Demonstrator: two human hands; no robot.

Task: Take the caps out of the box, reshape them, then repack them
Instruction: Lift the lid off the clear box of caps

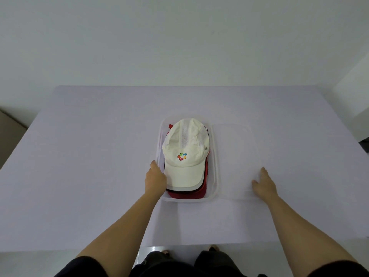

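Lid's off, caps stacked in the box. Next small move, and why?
Probably lift the white cap out with the left hand, which sits at the left wall of the clear box, beside the brim. That cap tops the stack, red cap beneath; the lid lies aside under the flat right hand.

Plain indoor room; white walls [179, 37], cloth-covered table [79, 156].
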